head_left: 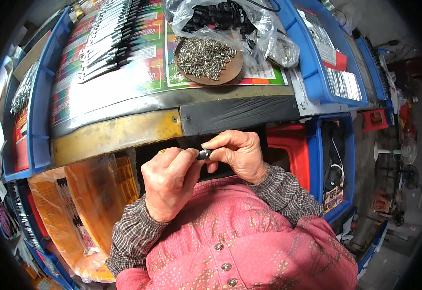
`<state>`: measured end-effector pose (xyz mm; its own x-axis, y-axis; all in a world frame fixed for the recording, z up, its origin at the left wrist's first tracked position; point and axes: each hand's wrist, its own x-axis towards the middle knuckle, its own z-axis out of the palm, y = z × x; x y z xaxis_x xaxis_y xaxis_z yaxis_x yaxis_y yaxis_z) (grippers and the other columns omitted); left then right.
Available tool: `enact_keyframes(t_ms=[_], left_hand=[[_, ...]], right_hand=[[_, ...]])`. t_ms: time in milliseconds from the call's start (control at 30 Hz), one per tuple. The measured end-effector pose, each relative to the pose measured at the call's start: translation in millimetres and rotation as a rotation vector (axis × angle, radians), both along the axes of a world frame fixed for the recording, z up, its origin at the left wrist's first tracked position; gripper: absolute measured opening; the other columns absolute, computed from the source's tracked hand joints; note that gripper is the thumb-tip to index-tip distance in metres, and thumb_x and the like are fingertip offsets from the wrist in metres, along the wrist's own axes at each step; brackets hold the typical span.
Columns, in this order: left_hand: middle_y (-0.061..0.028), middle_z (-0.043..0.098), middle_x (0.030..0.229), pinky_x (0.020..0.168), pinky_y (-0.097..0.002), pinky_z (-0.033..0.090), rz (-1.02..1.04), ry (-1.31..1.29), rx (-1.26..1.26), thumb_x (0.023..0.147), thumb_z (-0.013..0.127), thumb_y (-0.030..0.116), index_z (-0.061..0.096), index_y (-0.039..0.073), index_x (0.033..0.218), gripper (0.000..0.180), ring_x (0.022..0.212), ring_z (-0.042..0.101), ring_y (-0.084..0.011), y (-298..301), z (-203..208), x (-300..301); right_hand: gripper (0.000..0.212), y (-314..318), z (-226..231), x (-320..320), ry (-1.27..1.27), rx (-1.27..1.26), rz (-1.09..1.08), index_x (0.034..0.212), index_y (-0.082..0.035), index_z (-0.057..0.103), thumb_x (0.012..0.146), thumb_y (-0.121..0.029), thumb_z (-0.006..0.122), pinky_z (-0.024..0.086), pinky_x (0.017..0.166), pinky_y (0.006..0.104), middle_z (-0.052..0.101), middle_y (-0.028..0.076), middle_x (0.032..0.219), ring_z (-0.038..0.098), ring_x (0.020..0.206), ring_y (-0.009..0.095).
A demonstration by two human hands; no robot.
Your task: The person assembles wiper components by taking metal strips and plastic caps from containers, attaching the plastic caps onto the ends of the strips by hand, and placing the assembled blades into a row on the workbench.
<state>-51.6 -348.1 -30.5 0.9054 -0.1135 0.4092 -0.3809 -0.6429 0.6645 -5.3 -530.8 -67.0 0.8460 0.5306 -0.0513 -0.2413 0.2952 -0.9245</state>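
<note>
My left hand (170, 181) is closed, with a small black plastic piece (204, 154) pinched between its thumb and fingers. The piece has a light spot on its near face and is held in front of my chest, just off the table edge. My right hand (242, 154) meets it from the right, thumb and index finger bent together at the piece's end. Whether those fingers also hold a tiny part is hidden. Beyond my hands, a shallow brown bowl (236, 72) holds a heap of small silvery metal pins (206, 57).
Slim silver pieces with black ends (108, 43) lie in a row at the table's far left. A clear bag (269, 34) of black parts sits behind the bowl. Blue bins (39, 111) flank the table. An orange crate lined with plastic (92, 193) stands lower left.
</note>
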Motion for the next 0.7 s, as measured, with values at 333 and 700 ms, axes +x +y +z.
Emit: enact_keyframes(t_ms=[333, 700], left_hand=[[-0.0070, 0.055, 0.069, 0.051, -0.0349, 0.047, 0.014, -0.101, 0.106, 0.066, 0.073, 0.002, 0.064, 0.004, 0.088, 0.024, 0.059, 0.057, -0.0235, -2, -4, -2], [-0.0096, 0.061, 0.073, 0.056, -0.0336, 0.049, 0.003, -0.061, 0.127, 0.067, 0.072, -0.002, 0.064, 0.002, 0.089, 0.023, 0.064, 0.062, -0.0247, -8, -6, -5]], right_hand=[[0.019, -1, 9, -3, 0.054, -0.030, 0.039, 0.107, 0.001, 0.063, 0.091, -0.010, 0.065, 0.050, 0.055, 0.0207, 0.067, 0.007, 0.078, 0.062, 0.062, 0.009], [0.007, 9, 21, -10, 0.062, -0.265, -0.067, 0.095, -0.001, 0.062, 0.090, -0.004, 0.065, 0.045, 0.048, 0.0173, 0.062, 0.001, 0.072, 0.055, 0.055, 0.003]])
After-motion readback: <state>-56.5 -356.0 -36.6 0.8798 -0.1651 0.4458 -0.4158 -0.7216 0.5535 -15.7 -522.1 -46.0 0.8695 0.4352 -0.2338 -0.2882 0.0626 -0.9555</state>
